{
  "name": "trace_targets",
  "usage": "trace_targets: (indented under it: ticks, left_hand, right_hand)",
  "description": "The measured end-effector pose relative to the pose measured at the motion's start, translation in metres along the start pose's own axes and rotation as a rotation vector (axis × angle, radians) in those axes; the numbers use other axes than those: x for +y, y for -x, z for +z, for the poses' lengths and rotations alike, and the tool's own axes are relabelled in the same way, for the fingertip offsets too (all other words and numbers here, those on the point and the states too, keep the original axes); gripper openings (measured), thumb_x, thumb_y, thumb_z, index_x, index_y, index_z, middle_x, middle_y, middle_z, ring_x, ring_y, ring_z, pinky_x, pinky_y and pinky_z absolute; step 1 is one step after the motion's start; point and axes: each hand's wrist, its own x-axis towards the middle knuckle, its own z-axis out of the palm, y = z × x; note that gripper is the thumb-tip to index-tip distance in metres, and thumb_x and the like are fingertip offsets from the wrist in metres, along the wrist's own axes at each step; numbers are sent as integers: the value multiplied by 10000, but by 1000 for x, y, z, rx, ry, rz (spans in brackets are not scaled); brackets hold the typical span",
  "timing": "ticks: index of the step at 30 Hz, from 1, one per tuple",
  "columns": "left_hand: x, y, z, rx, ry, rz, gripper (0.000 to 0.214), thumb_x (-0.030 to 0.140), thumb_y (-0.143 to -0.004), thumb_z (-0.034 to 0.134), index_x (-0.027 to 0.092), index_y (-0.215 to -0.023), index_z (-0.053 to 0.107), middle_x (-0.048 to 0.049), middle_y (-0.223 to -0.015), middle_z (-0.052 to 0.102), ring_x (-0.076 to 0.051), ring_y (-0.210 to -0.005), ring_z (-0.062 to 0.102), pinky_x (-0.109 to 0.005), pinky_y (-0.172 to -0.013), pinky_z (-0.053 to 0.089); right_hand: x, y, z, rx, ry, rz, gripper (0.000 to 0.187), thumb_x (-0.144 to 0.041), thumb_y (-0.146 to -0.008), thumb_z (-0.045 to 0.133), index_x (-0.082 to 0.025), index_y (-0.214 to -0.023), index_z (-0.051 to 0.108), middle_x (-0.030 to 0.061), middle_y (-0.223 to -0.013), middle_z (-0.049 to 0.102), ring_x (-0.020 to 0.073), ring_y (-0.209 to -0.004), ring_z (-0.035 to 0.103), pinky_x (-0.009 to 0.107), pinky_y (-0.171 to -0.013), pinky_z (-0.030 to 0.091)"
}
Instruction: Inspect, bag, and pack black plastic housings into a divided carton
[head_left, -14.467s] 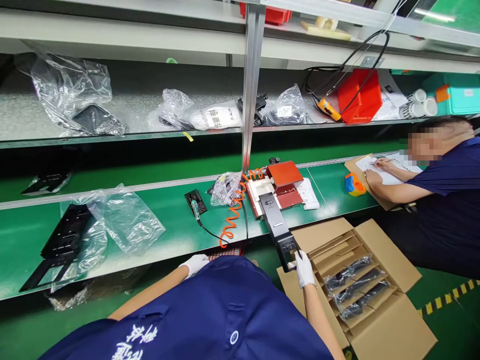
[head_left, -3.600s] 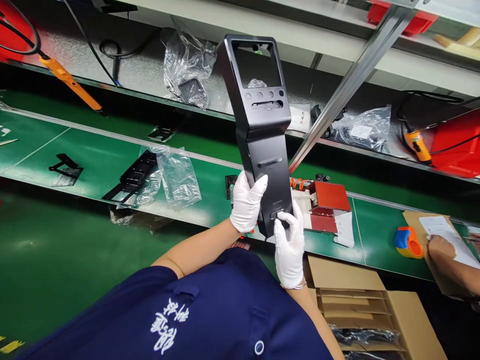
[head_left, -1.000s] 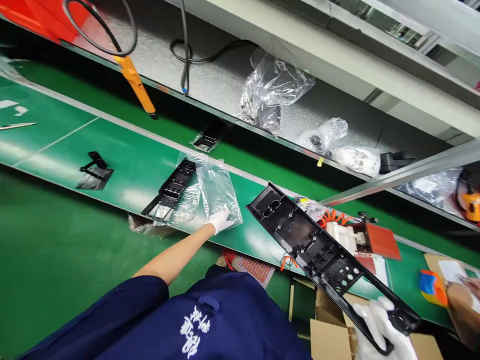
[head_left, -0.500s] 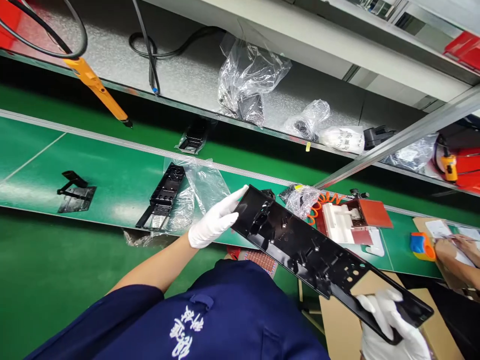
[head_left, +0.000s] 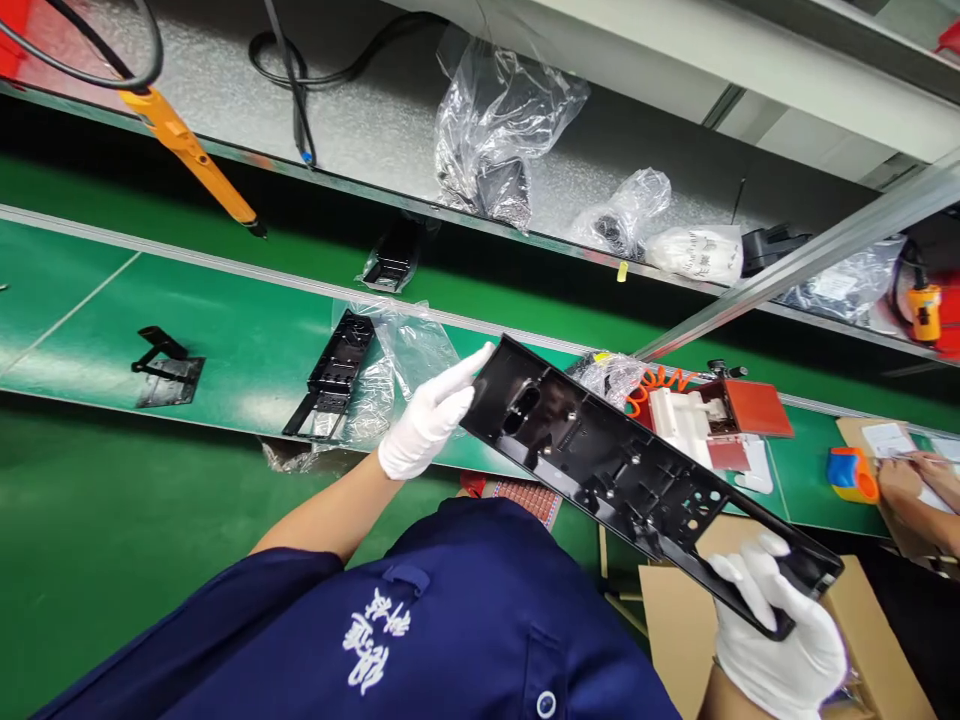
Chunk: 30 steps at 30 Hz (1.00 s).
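By the gloved left hand (head_left: 427, 420) and right hand (head_left: 780, 620), opposite ends of a black panel (head_left: 581, 450) are gripped, tilted over the front edge of the green table (head_left: 247, 370). Farther left, another black part (head_left: 343, 358) is laid touching a clear bag (head_left: 420, 350).

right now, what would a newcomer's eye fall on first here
Probably the long black panel, slanting across the middle of the view, held between the white-gloved left grip at its upper end and the right grip at its lower. Next might come the orange tool, crossing the shelf's edge at upper left, then the red box on the green bench at right.
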Motion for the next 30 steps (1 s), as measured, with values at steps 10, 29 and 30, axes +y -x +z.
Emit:
trace_targets:
  ticks: [10, 29, 30]
  left_hand:
    - [-9, -1, 10, 176, 120, 64, 498, 496, -840, 658, 225, -1257, 668, -31, -1399, 583, -290, -1381, 439, -352, -1163, 400]
    - [-21, -18, 25, 214, 15, 6, 333, 320, -908, 535, 361, -1209, 671, 168, -1296, 639, -217, -1379, 446, -336, -1196, 363]
    - [-19, -18, 28, 222, 27, -4, 318, 333, -916, 533, 354, -1198, 676, 168, -1279, 651, -217, -1372, 456, -341, -1198, 362]
  right_hand:
    - [-4, 5, 0, -77, -117, 35, 324, -180, -661, 682, -173, -936, 510, -110, -528, 248, 11, -410, 238, 212, -583, 473]
    - [-17, 24, 17, -44, -56, -25, 298, -229, -710, 693, -180, -942, 512, -110, -528, 286, 3, -405, 293, 227, -620, 493]
    - [-19, 25, 17, -43, -58, -18, 300, -233, -712, 694, -179, -944, 512, -109, -534, 290, 1, -408, 291, 227, -620, 493]
